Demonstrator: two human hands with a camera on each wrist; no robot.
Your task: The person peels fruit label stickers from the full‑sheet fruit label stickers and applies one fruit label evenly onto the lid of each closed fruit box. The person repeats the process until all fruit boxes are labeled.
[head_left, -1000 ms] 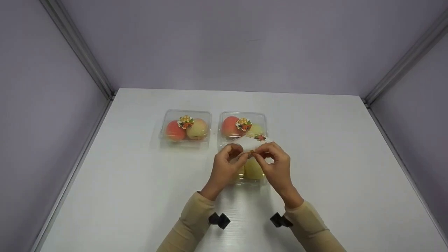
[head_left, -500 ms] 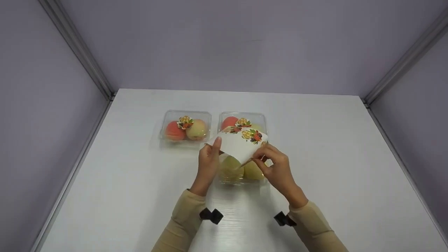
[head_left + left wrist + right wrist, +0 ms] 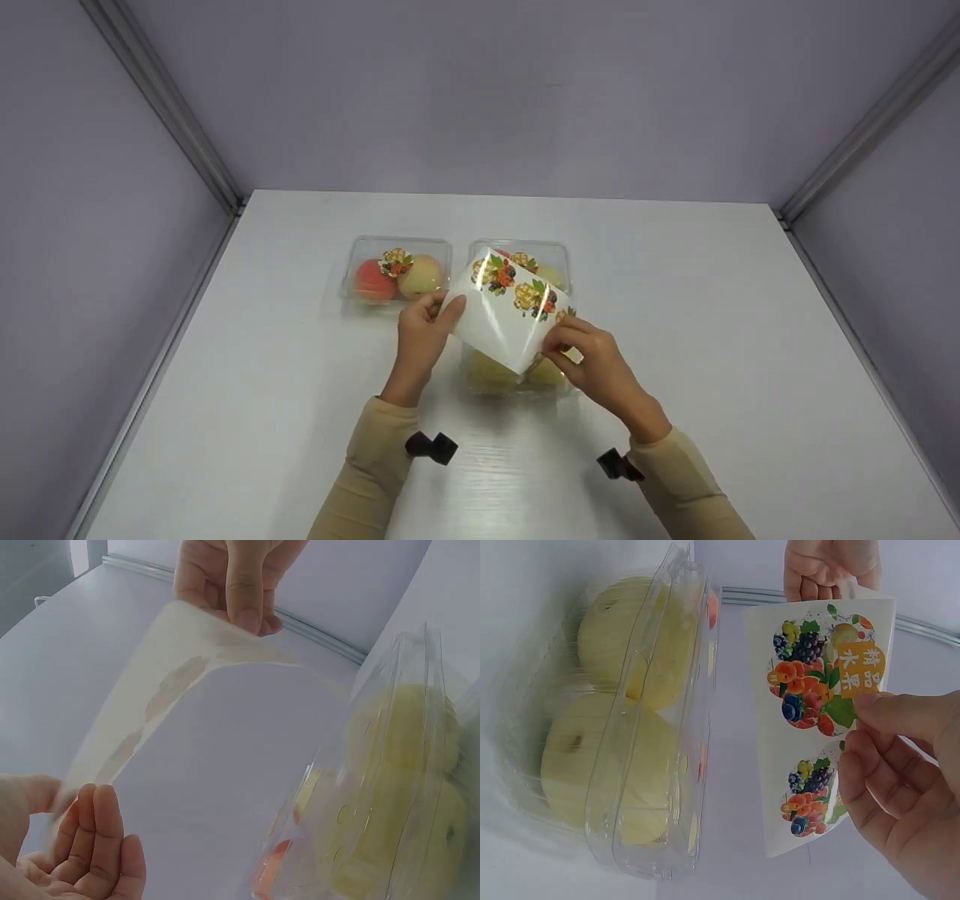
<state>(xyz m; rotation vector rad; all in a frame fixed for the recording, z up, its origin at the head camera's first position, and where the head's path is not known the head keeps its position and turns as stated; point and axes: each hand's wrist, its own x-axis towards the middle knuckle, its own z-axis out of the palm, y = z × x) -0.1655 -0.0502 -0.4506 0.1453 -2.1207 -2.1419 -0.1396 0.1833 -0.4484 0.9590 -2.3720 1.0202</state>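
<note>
A white sheet of round fruit stickers (image 3: 495,319) is stretched between both hands, its glossy printed side up in the head view. My left hand (image 3: 421,334) grips its left edge between thumb and fingers. At the right edge, my right hand (image 3: 596,364) pinches it, the thumb over a sticker with an orange label (image 3: 861,667) in the right wrist view. The sheet's pale back (image 3: 169,682) bows in the left wrist view. Below the hands sits a lidded clear plastic fruit box (image 3: 487,386) holding yellow-green fruit (image 3: 619,761); the sheet hides much of its lid.
Behind, to the left, stands another clear fruit box (image 3: 356,251) with a red and a pale fruit and a fruit sticker (image 3: 396,262) on its lid. A third stickered box (image 3: 555,251) is partly covered by the sheet. The white table (image 3: 225,397) meets grey walls.
From close together at the sheet's near edge, the hands have spread. My left hand moved left and took the sheet's left edge; the sheet now lies flatter, printed side showing.
</note>
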